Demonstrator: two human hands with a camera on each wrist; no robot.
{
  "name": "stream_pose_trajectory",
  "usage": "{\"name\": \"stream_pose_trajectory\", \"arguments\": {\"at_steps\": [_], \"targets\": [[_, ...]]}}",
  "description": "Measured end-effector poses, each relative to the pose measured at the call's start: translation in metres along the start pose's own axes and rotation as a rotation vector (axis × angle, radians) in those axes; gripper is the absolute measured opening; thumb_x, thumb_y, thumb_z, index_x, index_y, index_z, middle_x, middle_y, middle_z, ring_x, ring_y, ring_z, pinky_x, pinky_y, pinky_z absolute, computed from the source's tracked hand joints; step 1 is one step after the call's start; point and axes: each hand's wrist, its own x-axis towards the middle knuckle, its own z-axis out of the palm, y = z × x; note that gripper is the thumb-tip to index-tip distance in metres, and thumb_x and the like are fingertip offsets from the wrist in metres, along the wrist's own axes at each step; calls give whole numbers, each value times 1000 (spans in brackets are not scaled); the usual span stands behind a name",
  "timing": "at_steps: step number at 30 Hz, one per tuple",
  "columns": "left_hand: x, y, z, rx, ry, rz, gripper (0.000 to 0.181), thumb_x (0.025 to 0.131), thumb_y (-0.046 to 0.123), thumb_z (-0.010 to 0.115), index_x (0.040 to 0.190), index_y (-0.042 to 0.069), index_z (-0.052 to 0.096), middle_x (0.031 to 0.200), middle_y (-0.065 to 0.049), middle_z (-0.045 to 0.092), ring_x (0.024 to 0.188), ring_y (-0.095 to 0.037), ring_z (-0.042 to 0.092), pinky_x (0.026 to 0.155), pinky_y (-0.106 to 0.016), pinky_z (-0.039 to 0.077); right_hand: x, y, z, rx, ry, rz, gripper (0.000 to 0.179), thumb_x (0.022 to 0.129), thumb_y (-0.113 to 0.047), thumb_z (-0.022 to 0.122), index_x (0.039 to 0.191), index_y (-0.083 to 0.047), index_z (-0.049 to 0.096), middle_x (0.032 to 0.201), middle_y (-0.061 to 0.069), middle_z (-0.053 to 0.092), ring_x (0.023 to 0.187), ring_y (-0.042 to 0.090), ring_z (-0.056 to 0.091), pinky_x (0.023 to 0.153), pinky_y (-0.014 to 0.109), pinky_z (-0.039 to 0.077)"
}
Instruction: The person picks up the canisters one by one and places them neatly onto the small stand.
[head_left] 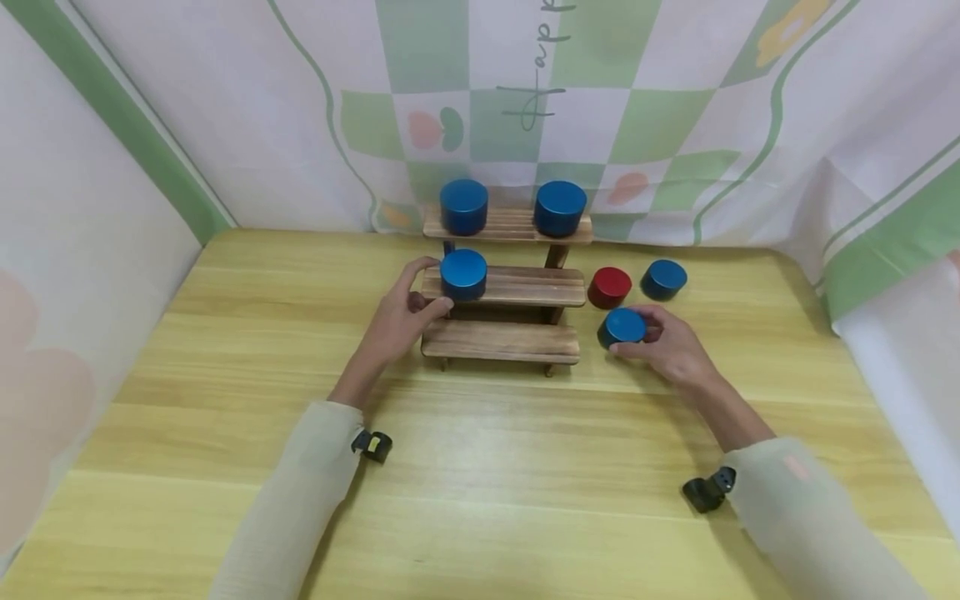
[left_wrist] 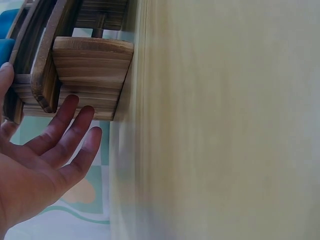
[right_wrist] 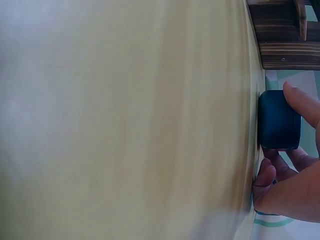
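Note:
My right hand [head_left: 678, 346] grips a blue round tin [head_left: 624, 326] at the right of a three-tier wooden stand [head_left: 501, 340]. In the right wrist view, the thumb and fingers lie on opposite sides of this tin [right_wrist: 279, 120], at the tabletop. My left hand [head_left: 397, 321] is at the stand's left end, thumb and index finger beside another blue tin [head_left: 463, 275] on the middle tier. Its other fingers spread loosely by the stand's side in the left wrist view; whether thumb or index finger presses the tin is unclear.
On the top tier stand two more blue tins, one at the left [head_left: 463, 207] and one at the right [head_left: 560, 208]. A red tin [head_left: 610, 287] and a blue tin [head_left: 663, 280] sit on the wooden table [head_left: 480, 500] right of the stand. A patterned curtain [head_left: 510, 125] hangs behind.

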Motion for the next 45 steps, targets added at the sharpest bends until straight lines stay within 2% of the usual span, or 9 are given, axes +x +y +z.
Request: {"name": "stream_pose_trajectory", "arguments": {"at_steps": [6,13,21,27,31,36,41,45], "targets": [[0,0,0,0,2,-6,63,98,40,66,151,24,37,77,-12,60,71,-25,54,60,-36,42,-1,-2,4,27,3,-12,77,89,-27,79,149,2,38,137,24,48,113,34,47,77,18,47],[0,0,1,-4,0,-2,62,98,40,66,151,26,37,78,-11,62,72,-25,56,60,-36,42,-7,-11,6,85,37,-20,76,92,-29,76,150,0,36,141,22,46,121,34,46,88,22,44],[-1,1,0,-8,8,-8,60,98,39,66,150,28,38,75,-11,60,70,-24,54,59,-34,41,-16,-30,8,127,113,-49,78,91,-29,77,151,-5,35,137,15,46,116,24,44,78,19,47],[0,0,1,-18,3,2,60,98,40,66,150,27,38,69,-10,51,65,-24,49,57,-34,39,-21,-36,7,145,163,-118,70,93,-25,75,146,-1,37,131,9,50,114,18,45,86,18,41],[0,0,1,-15,11,1,58,97,39,66,149,30,39,68,-8,51,65,-23,49,57,-34,39,-23,-42,9,178,178,-174,64,94,-22,73,144,-1,38,125,4,52,110,16,46,85,18,41],[0,-2,-2,-21,2,4,60,97,40,66,150,28,38,67,-8,51,62,-21,46,54,-32,37,-25,-54,17,218,206,-230,56,94,-18,72,140,-4,42,118,-1,54,107,13,48,82,17,42],[0,-2,0,-37,6,6,60,97,40,66,150,26,39,68,-9,53,63,-21,48,54,-33,38,-26,-62,23,239,212,-272,56,94,-17,72,142,-5,45,120,-1,55,108,15,50,81,16,44],[0,-2,0,-33,6,11,60,98,39,66,150,26,39,68,-9,53,61,-21,47,53,-33,37,-24,-70,26,192,223,-270,62,93,-22,74,145,-5,44,126,5,55,109,18,51,83,19,45]]}}
